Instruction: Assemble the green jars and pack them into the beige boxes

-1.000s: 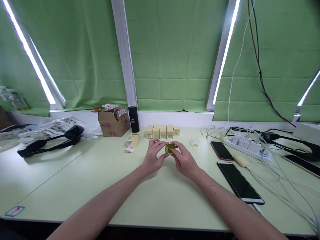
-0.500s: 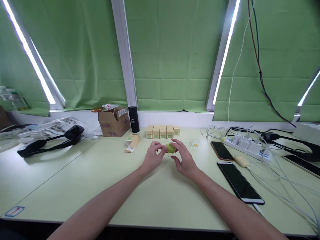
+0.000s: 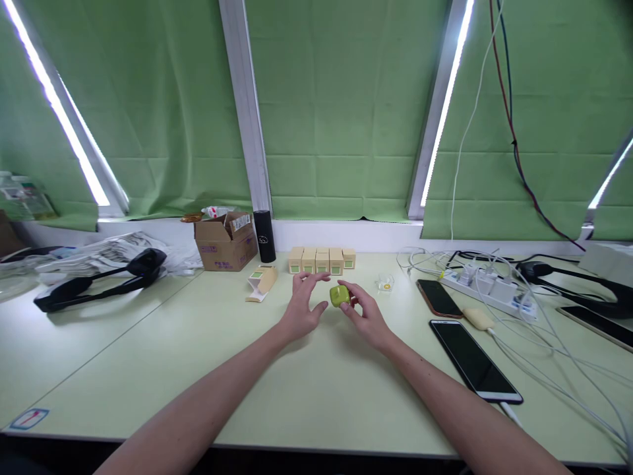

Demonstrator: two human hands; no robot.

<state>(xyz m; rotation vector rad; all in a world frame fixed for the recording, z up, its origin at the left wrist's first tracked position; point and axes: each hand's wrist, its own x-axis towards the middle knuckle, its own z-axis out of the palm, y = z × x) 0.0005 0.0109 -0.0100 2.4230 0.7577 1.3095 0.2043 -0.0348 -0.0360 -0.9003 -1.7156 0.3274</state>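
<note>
Between the thumb and fingers of my right hand (image 3: 366,318) is a small, glossy green rounded object (image 3: 339,295), held just above the table; its exact kind is unclear. My left hand (image 3: 302,311) is beside it on the left, fingers spread and holding nothing, with the thumb pointing toward the green object. Beyond my hands a row of small cardboard boxes (image 3: 322,262) with green labels stands on the table. An opened small carton (image 3: 262,284) lies to the left of my left hand. Right of my right hand sits a small clear plastic piece (image 3: 385,284) with a yellow mark.
At the back left are a brown cardboard box (image 3: 226,244) and a black cylinder (image 3: 264,236). Two phones (image 3: 475,359), a power strip (image 3: 487,290) and loose white cables occupy the right side. A black strapped device (image 3: 101,280) lies on the left.
My left hand has let go of the green object and its fingers have spread. The object is now in my right hand alone, turned so more of its surface shows.
</note>
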